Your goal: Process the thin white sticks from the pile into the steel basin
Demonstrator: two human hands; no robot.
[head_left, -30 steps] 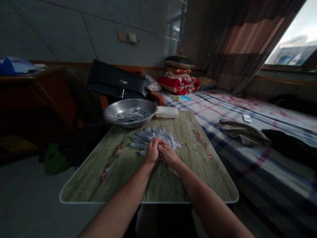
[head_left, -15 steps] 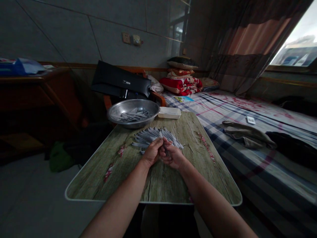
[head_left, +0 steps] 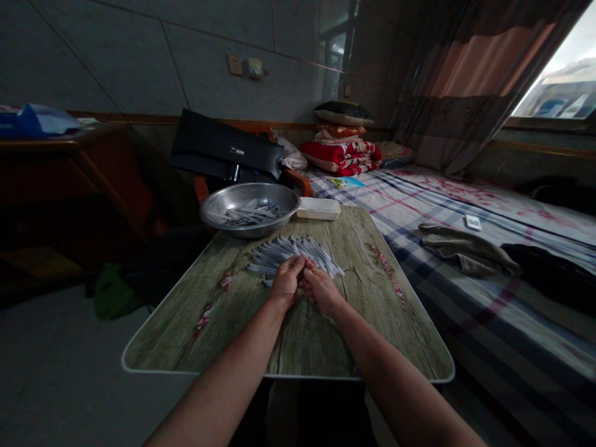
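Over the table's middle, my left hand (head_left: 287, 280) is closed, thumb and fingers pinching a slim, translucent pen (head_left: 296, 249) whose pale end points away from me. My right hand (head_left: 321, 288) is closed against it, its fingertips meeting the left ones around the pen's lower part, which the fingers hide. Just beyond both hands, a fanned pile of similar pens (head_left: 272, 253) lies on the wood-patterned table (head_left: 233, 335), their dark ends mostly facing away. A steel basin (head_left: 251, 231) behind the pile holds many more slim pieces.
Right of the basin stands a white plastic tray (head_left: 319, 210). A black monitor-like panel (head_left: 223, 149) leans on a chair behind. Along the right is a bed with a plaid sheet (head_left: 395, 205), a phone-like white object (head_left: 472, 222) and clothing (head_left: 459, 245). A wooden desk (head_left: 60, 167) stands left.
My hands have drawn closer together, the right one turning more palm-down over its fingers. The pen's pale end has shifted slightly left. The pile and basin stay as they were.
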